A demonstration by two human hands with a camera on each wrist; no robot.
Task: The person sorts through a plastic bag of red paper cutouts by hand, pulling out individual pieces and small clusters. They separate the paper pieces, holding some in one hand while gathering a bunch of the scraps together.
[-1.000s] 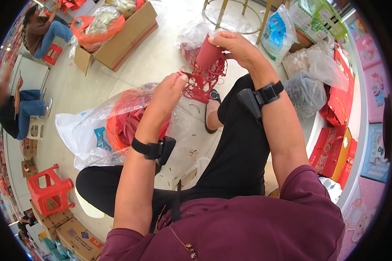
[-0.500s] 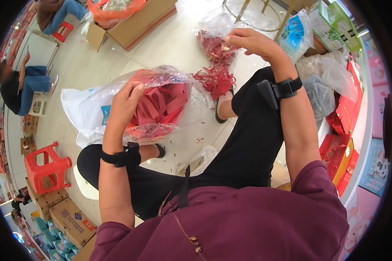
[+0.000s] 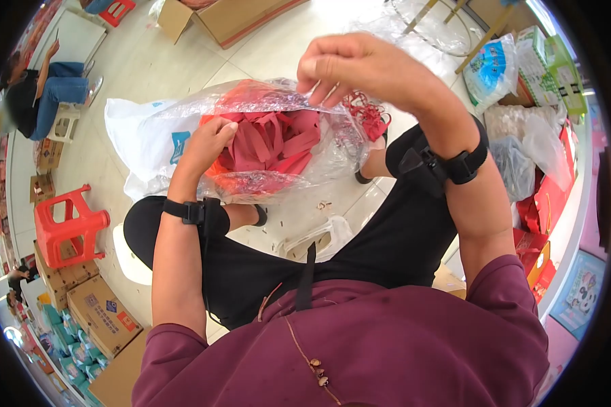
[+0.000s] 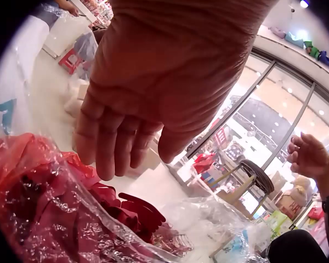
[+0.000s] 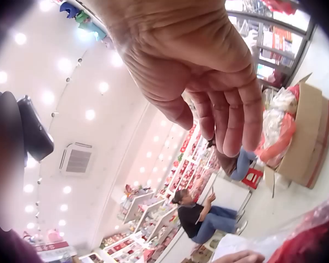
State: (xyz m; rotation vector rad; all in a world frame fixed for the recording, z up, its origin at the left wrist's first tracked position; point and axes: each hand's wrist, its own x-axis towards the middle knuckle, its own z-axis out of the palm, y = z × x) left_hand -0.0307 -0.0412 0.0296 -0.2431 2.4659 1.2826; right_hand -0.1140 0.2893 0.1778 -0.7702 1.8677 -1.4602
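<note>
A clear plastic bag (image 3: 339, 146) stands on the floor between the person's legs, filled with flat dark red pieces (image 3: 271, 146) in an orange-red liner. My left hand (image 3: 207, 146) hovers at the bag's left side, its fingers relaxed and nothing in them; the left wrist view shows the hand (image 4: 153, 93) above the red pieces. Raised over the far right part of the bag is my right hand (image 3: 370, 71), palm bare and fingers loosely bent in the right wrist view. Stringy red scraps (image 3: 372, 117) lie on the floor beyond the bag, partly hidden by the right hand.
A white plastic bag (image 3: 132, 132) lies against the left of the clear bag. Farther left are a red stool (image 3: 71, 227), cartons (image 3: 102, 315) and a seated person (image 3: 30, 95). Behind stands a large cardboard box (image 3: 241, 24); packed bags (image 3: 512, 159) line the right side.
Both hands have let go of the red sheet and its stringy scraps. The scraps have dropped to the floor. My left hand moved left to the bag; the right came nearer and higher.
</note>
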